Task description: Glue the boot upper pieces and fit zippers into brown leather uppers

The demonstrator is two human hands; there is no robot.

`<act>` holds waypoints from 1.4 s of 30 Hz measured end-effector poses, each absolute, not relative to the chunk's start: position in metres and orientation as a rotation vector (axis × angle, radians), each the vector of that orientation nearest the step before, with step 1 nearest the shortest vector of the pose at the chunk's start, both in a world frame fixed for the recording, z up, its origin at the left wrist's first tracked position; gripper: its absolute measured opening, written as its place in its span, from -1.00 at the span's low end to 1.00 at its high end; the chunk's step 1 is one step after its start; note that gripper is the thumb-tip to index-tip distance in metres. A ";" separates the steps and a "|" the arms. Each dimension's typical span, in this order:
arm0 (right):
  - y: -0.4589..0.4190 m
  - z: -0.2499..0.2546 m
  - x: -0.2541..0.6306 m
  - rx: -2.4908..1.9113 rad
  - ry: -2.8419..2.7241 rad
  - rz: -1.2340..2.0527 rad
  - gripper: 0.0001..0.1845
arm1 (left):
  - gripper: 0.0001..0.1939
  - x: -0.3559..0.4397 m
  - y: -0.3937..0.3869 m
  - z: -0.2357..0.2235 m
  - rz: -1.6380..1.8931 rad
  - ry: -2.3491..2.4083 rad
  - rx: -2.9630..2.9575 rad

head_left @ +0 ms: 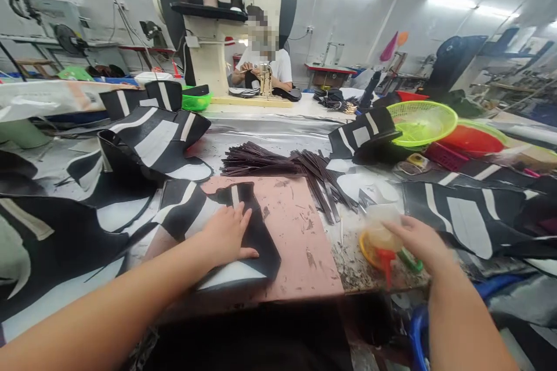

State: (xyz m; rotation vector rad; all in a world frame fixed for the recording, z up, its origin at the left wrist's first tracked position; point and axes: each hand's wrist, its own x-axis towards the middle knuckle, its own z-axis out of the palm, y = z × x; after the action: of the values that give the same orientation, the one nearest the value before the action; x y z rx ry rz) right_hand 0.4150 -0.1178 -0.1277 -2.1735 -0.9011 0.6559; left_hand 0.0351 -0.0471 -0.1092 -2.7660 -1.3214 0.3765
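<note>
My left hand [228, 229] lies with spread fingers on a black shoe-upper piece [263, 243] with pale strips, pressing it against a pink board [296, 232]. In my right hand [420, 235] is a translucent squeeze bottle [380, 223], its red nozzle [386, 264] pointing down. Motion blurs the bottle, and my fingertips are partly hidden behind it. Under it, on the worktop, sit an orange ring-like item [365, 246] and a green item [411, 261]. A bundle of dark strips [261, 159] rests just beyond the board.
More black pieces with pale patches lie in piles at left [161, 139] and right [467, 214]. A yellow-green basket [424, 119] and a red container [472, 139] stand at the right. Across the table, a person [282, 66] works at a sewing machine [204, 52].
</note>
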 end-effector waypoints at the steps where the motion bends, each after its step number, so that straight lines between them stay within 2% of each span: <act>1: -0.120 -0.127 0.415 -2.012 -0.767 0.674 -0.46 | -0.13 0.032 -0.046 -0.108 0.373 -1.313 -2.785; 5: -0.113 -0.119 0.391 -1.378 -0.532 0.744 -0.49 | -0.09 0.016 -0.037 -0.102 0.400 -1.145 -2.927; 9: -0.074 -0.115 0.329 -1.206 -0.732 0.921 -0.48 | 0.00 0.009 -0.026 -0.092 0.528 -1.054 -3.034; 14: -0.028 -0.121 0.264 -1.239 -0.878 0.862 -0.56 | 0.12 0.015 -0.013 -0.090 0.659 -1.022 -3.057; 22: -0.010 -0.128 0.240 -1.322 -0.971 0.752 -0.55 | 0.27 0.019 -0.004 -0.103 0.502 -1.017 -3.120; 26: -0.009 -0.130 0.236 -1.380 -0.985 0.724 -0.56 | 0.24 0.020 -0.006 -0.103 0.543 -0.986 -3.078; 32: -0.013 -0.129 0.234 -1.395 -1.016 0.713 -0.55 | 0.16 0.018 -0.005 -0.115 0.408 -1.022 -3.089; 42: -0.045 -0.123 0.232 -1.441 -0.978 0.827 -0.62 | 0.15 0.030 -0.009 -0.099 0.623 -1.022 -3.007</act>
State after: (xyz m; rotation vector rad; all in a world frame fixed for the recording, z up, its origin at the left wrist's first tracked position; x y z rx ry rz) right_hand 0.2316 -0.0451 -0.1231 -1.4409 -0.9780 0.8268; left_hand 0.0301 -0.0094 -0.0991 -3.0067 -1.0216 0.6228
